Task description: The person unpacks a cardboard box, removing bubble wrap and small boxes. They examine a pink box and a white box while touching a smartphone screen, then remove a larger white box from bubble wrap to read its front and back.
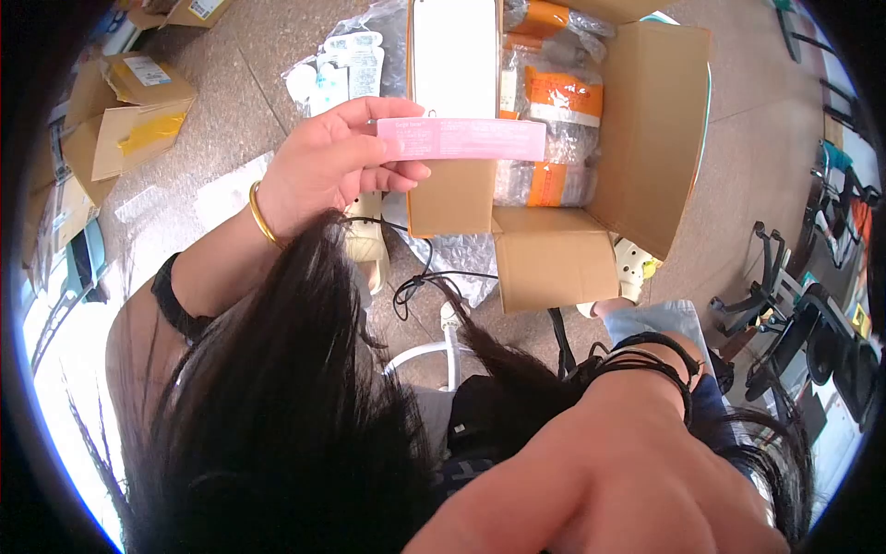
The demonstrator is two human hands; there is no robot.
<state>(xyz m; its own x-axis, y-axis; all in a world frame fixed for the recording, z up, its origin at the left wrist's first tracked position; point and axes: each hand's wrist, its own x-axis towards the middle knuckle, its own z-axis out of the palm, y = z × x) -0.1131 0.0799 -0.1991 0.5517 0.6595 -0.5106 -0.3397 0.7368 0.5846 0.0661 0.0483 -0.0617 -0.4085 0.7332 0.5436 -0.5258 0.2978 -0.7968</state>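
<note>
My left hand (337, 157), with a gold bangle at the wrist, pinches the left end of a long, slim pink box (489, 140) between thumb and fingers. Small pale print covers the pink face, too fine to read. Close to the camera is my right hand (628, 489), with dark bands around its wrist. Its back fills the lower right and its fingers are hidden. Behind the pink box lies a bright white rectangular panel (455, 60) with a dark border. An open cardboard box (646, 138) holds several plastic-wrapped bundles (565, 92) with orange labels.
Plastic-wrapped white items (349, 69) lie left of the box. More cardboard cartons (138, 106) stand at the far left. A black cable (420, 282) and a white pipe (452, 346) are below. Chair bases (771, 286) stand at the right. Long dark hair (277, 397) covers the lower left.
</note>
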